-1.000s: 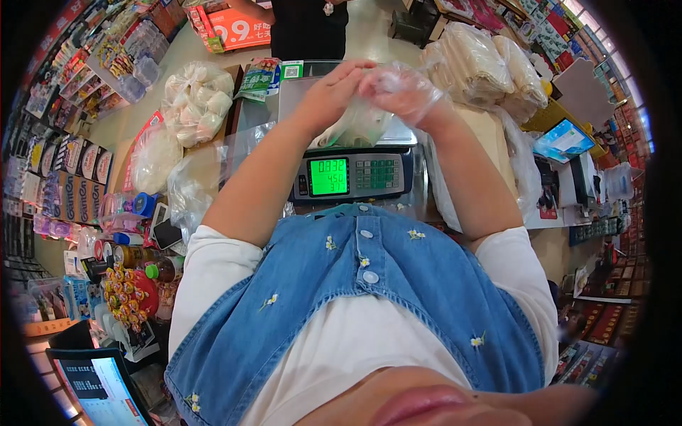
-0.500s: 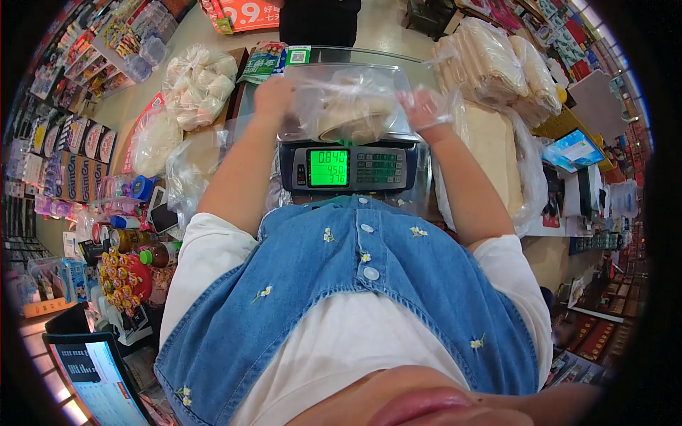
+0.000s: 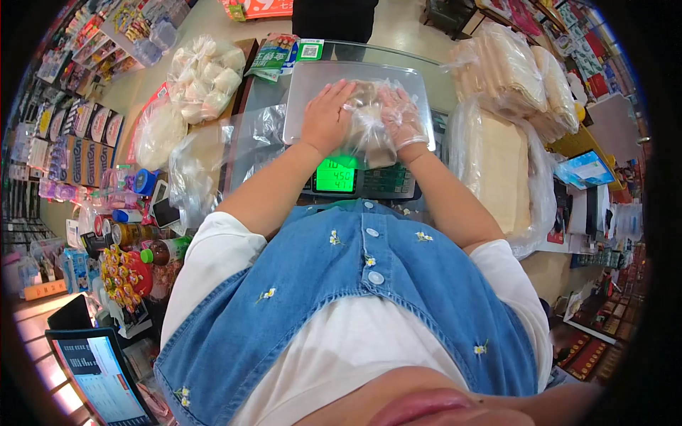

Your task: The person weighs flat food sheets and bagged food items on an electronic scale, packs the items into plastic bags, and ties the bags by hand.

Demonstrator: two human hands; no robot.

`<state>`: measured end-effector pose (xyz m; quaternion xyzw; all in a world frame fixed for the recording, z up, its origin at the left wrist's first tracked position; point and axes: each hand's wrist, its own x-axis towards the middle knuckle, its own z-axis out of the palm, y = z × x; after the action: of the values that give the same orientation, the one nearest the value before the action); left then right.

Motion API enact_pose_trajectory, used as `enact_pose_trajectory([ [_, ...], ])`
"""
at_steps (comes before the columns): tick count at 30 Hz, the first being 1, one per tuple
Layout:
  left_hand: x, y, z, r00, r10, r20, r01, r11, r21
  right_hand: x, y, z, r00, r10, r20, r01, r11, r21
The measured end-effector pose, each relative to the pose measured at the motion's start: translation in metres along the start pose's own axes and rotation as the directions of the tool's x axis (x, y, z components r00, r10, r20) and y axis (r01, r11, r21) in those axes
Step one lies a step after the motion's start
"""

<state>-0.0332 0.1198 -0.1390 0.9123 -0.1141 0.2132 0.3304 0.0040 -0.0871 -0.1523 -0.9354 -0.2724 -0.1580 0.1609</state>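
Note:
A knotted clear plastic bag (image 3: pixel 366 126) with folded beige sheets, which look like tofu skin, lies on the metal pan (image 3: pixel 298 82) of a digital scale. Its lower end hangs over the scale's keypad. My bare left hand (image 3: pixel 328 117) presses against the bag's left side, fingers straight and close together. On the opposite side my right hand (image 3: pixel 403 119), in a thin clear plastic glove, has its palm and fingers on the bag, so the bag is held between both hands. The scale's green display (image 3: pixel 335 175) is lit, with its top line partly covered.
Left of the scale are loose plastic bags (image 3: pixel 202 167) and a bag of pale round pieces (image 3: pixel 206 82). Stacked beige sheets (image 3: pixel 497 74) and a wrapped slab (image 3: pixel 494 170) lie at the right. A person in dark clothing (image 3: pixel 334 18) stands across the counter.
My hands have moved from the stretched bag ends down onto the bag's sides. The bag now looks gathered in a knot and sits nearer to me. The display's numbers have changed.

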Motion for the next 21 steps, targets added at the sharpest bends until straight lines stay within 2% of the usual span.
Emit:
enact_pose_trajectory([
  [2,-0.001,-0.003,0.002,0.999,-0.023,0.028,0.023,0.999,-0.024,-0.001,0.005,0.005,0.999,0.02,0.046,-0.021,1.0,0.01],
  [5,0.0,-0.004,0.007,0.997,-0.017,0.069,0.015,0.999,0.031,-0.001,0.008,0.009,0.999,-0.014,0.04,0.015,0.999,-0.028],
  [8,0.0,-0.011,0.013,0.995,-0.01,0.104,0.009,1.0,0.012,0.002,0.012,0.019,0.991,0.055,0.121,-0.044,0.995,-0.092],
  [11,0.006,-0.024,0.022,0.99,0.011,0.138,-0.012,1.0,0.005,0.004,0.016,0.018,0.992,-0.011,0.126,0.027,0.991,-0.131],
  [13,0.014,-0.036,0.023,0.972,0.111,0.206,-0.111,0.994,-0.011,0.01,0.014,0.002,0.987,-0.027,0.159,0.013,0.996,0.086],
  [14,0.019,-0.035,0.012,0.972,0.116,0.202,-0.116,0.993,-0.013,0.013,0.021,-0.009,0.988,-0.026,0.155,0.014,0.997,0.081],
  [15,0.027,-0.03,-0.007,0.934,-0.23,0.272,0.344,0.781,-0.522,0.016,0.034,-0.023,0.948,-0.022,0.318,0.034,0.999,-0.033],
  [16,0.036,-0.02,-0.024,0.748,-0.435,0.501,0.612,0.162,-0.774,0.02,0.039,-0.039,0.882,0.002,0.472,0.072,0.988,-0.139],
  [17,0.042,-0.008,-0.038,0.746,-0.435,0.504,0.614,0.158,-0.773,0.017,0.026,-0.06,0.953,-0.015,0.302,0.034,0.998,-0.057],
  [18,0.047,0.005,-0.053,0.783,-0.414,0.464,0.469,-0.097,-0.878,0.013,0.014,-0.081,0.992,-0.032,0.121,0.028,0.999,0.034],
  [19,0.051,0.016,-0.064,0.812,-0.408,0.416,0.285,-0.346,-0.894,0.016,0.007,-0.091,0.989,0.031,0.147,-0.136,0.597,0.79],
  [20,0.055,0.023,-0.07,0.809,-0.408,0.423,0.29,-0.349,-0.891,0.018,0.0,-0.1,0.976,0.057,0.21,-0.188,-0.26,0.947],
  [21,0.059,0.029,-0.075,0.899,-0.199,0.39,0.3,-0.371,-0.879,0.022,-0.014,-0.108,0.975,0.063,0.211,-0.188,-0.26,0.947],
])
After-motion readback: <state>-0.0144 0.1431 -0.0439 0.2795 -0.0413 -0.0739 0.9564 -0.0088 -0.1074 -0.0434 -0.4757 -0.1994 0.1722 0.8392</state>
